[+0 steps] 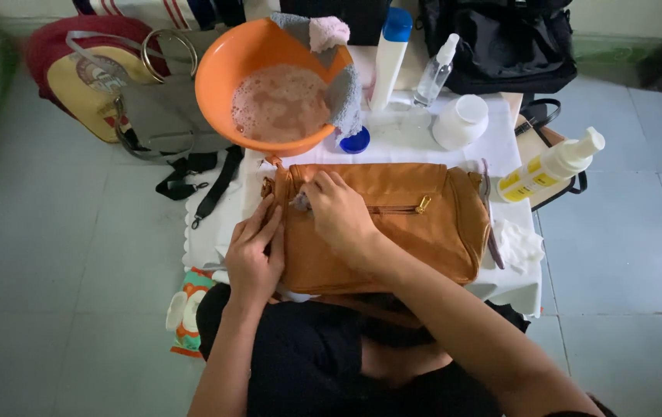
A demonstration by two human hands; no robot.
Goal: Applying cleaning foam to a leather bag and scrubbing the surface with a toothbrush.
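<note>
Both hands on a tan leather bag point(393, 232), steadied flat on the table point(493, 139).
Left hand point(254, 259) presses its end; right hand point(339, 212) pinches a small grey cloth point(300, 202) against it.

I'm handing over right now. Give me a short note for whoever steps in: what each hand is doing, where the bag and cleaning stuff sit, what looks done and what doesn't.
Left hand: flat on the left end of the tan leather bag, bracing it; holds nothing.
Right hand: pinches a small grey cloth against the bag's top left corner.
Bag lies on the white-covered table.
Orange basin of foamy water stands behind the bag, with a grey rag over its rim.
Yellow pump bottle lies to the right.
Done: cannot tell.
Left: cannot tell.
</note>
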